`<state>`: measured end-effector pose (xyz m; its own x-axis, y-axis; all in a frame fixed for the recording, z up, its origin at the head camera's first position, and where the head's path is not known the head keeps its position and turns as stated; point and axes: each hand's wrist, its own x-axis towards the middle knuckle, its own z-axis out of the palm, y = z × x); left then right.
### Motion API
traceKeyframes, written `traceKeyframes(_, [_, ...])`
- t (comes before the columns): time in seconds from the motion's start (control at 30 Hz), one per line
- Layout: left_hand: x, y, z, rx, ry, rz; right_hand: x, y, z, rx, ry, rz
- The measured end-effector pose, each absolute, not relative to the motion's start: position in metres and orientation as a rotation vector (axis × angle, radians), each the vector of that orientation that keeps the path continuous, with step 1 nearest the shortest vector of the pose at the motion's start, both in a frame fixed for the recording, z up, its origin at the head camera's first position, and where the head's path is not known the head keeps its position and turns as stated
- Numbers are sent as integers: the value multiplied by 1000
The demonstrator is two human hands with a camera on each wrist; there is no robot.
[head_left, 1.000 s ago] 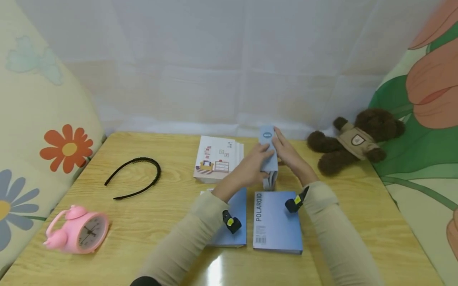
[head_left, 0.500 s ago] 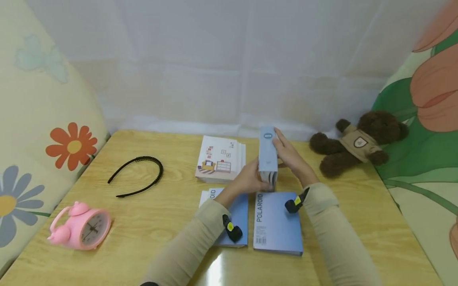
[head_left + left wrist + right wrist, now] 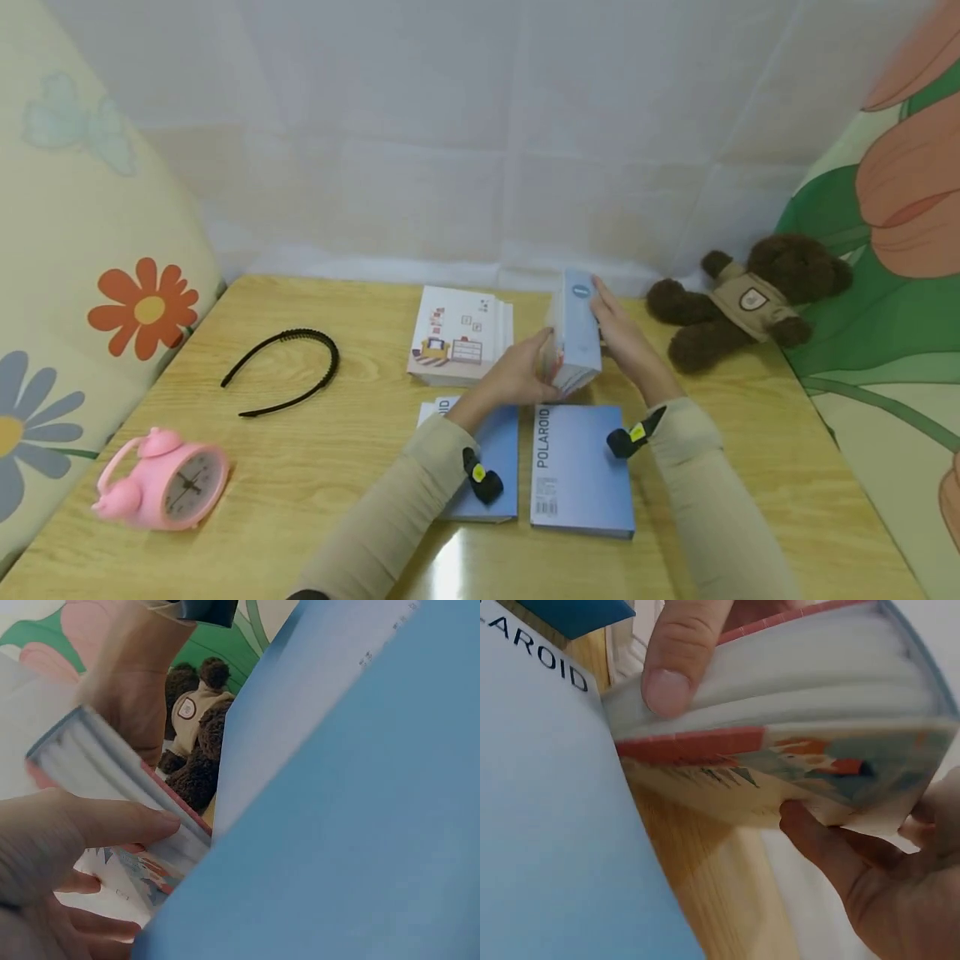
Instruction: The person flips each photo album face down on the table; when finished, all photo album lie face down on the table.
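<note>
The blue-spined album (image 3: 581, 325) is between the two hands over the right half of the surface (image 3: 360, 458), spine upward and slightly tilted; whether its lower edge touches the wood cannot be told. Nearest are two beige sleeves (image 3: 375, 508). Between them lie two blue albums side by side: the right one (image 3: 585, 483), lettered POLAROID, and the left one (image 3: 501, 467), partly hidden by a wrist. Well to the left is a pink alarm clock (image 3: 157, 483), its bells pointing left. Farther on, a black headband (image 3: 332, 362) lies flat. Just beyond the blue albums, the left hand (image 3: 517, 371) grips the held album, thumb across the page edges, fingers against the cover. The right hand (image 3: 628, 337) presses the opposite, illustrated cover, fingers nearly straight. Left of these sit white albums (image 3: 453, 329) printed with a room scene. At the far right a brown teddy bear (image 3: 742, 300) reclines before a white cloth (image 3: 390, 167).
</note>
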<state>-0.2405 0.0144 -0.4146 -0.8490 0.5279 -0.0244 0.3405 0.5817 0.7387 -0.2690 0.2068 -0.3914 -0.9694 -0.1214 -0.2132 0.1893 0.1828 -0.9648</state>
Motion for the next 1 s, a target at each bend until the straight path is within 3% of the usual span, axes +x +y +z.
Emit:
traceKeyframes(0.23, [-241,15,-424,640,2642,802,-266,222,-407,147,2487,-1605])
traceKeyframes(0.5, [-245,29,-427,580,2868,420,-264,229,-418,5,2585,-1204])
traceKeyframes(0.8, [-244,23,-417,503,2845,512,-265,225,-414,-38,2593,-1106])
traceKeyframes(1.0, [-250,-22,-392,365,2893,712,-274,196,-389,-217,2747,-1053])
